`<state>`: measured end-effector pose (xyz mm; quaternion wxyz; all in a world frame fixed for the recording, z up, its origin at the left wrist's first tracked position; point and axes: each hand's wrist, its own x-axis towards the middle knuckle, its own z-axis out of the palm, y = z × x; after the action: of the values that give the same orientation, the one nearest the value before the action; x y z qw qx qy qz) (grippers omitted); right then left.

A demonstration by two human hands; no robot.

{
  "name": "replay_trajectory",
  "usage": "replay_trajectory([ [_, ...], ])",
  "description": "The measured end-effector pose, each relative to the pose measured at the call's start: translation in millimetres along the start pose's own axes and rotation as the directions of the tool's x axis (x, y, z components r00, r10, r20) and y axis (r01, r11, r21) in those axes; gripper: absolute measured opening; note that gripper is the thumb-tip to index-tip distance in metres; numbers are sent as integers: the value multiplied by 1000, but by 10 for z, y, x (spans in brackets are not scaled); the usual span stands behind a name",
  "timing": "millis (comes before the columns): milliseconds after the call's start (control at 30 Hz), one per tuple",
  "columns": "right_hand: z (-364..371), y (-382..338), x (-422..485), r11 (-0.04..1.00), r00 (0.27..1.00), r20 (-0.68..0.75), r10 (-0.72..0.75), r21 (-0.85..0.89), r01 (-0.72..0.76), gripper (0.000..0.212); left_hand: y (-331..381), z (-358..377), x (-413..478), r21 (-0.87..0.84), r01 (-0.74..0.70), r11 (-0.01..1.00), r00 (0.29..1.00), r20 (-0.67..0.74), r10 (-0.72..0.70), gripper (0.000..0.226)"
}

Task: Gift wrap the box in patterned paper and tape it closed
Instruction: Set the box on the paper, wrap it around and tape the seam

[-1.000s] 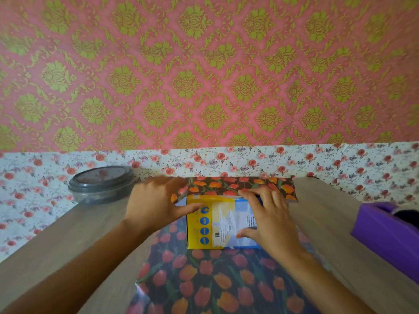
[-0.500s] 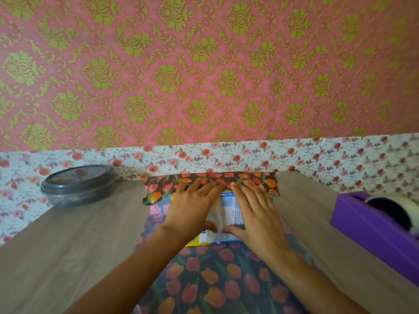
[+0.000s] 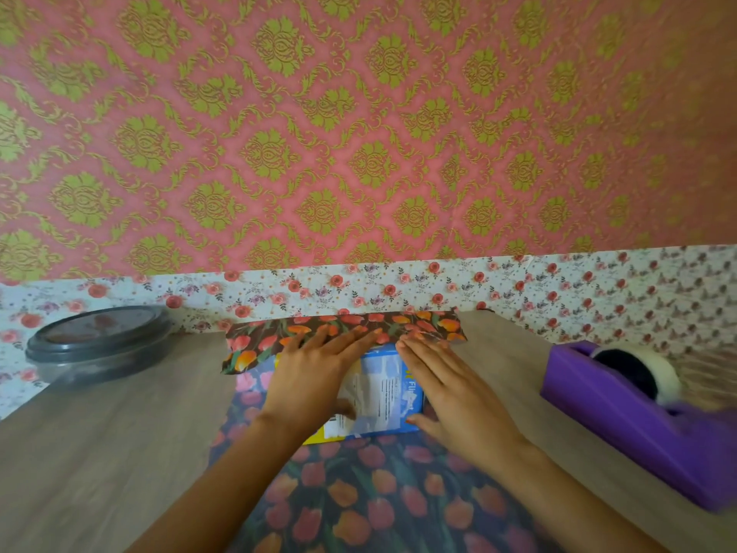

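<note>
the box (image 3: 385,387) lies flat on the patterned paper (image 3: 359,496) in the middle of the desk (image 3: 119,441), under both hands. the left hand (image 3: 315,381) rests flat on the box's left half. its fingers (image 3: 347,343) are straight and close together, and the tips reach onto the flap (image 3: 432,327) of paper folded over the box's far edge. the right hand (image 3: 450,393) rests flat on the right half, its fingers (image 3: 422,355) also straight, with the tips touching the flap's near edge. neither hand curls round anything; the fingers are released and pressing down.

the box is a flat cardboard rectangle printed blue and white, with a yellow band showing at its near left corner. the paper is glossy and dark, covered with red and orange tulips. the desk has a pale grey wood grain. a blocky purple plastic tape dispenser (image 3: 638,429) holding a white tape roll (image 3: 658,373) sits to the right, well apart from the box. a round, dark grey lidded container (image 3: 99,349) sits at the far left.

the box's far edge is hidden under the flap and much of its top under the hands. its print is too blurred to read. the paper's near end runs out of view at the bottom, and the dispenser's near end is smeared and cut off.
</note>
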<state>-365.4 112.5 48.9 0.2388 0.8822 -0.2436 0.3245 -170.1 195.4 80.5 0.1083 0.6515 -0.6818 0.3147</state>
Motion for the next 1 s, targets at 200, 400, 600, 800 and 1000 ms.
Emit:
replay_trajectory([
  [200,-68,-73,81,994,997,-20,76,86,-74,89,49,8,-5,71,17,997,995,-100,-10,96],
  [400,-101,-98,79,991,993,-45,106,81,-102,82,253,-180,100,170,65,983,987,-158,-38,73],
  [600,-54,-119,20,990,994,-17,109,88,-107,90,297,37,58,-41,71,997,977,-201,-78,95],
  [800,-48,-108,-11,934,990,40,132,330,-138,80,281,95,76,-57,81,995,977,-192,-91,76],
  [1000,-168,77,-30,793,984,163,68,590,-152,76,255,107,86,-71,68,995,973,-215,-82,74],
])
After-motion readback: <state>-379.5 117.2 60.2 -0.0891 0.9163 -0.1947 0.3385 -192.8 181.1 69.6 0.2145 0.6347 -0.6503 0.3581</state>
